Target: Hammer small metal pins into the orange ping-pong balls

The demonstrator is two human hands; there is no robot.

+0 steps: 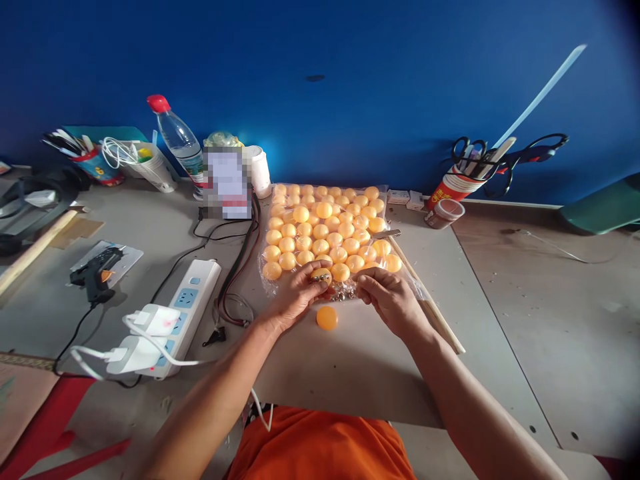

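Observation:
My left hand [299, 293] is closed round an opened orange ball [321, 276], with a few small shiny metal pieces showing in it. To its right, my right hand [387, 292] has thumb and forefinger pinched together; what they hold, if anything, is too small to make out. Several small shiny metal rings or beads [345, 294] lie between my hands at the bag's near edge. A round orange cap-like piece [327, 318] rests on the table just below. Behind both hands lies a clear plastic bag [267, 270] full of orange table-tennis balls [334, 241].
A wooden stick [435, 310] and a metal blade-like piece [387, 234] lie right of the balls. Leftward are a power strip [197, 283] with white plugs, a black glue gun [99, 273] and cables. A phone [227, 181], bottle [179, 143] and tool cups [453, 187] line the wall.

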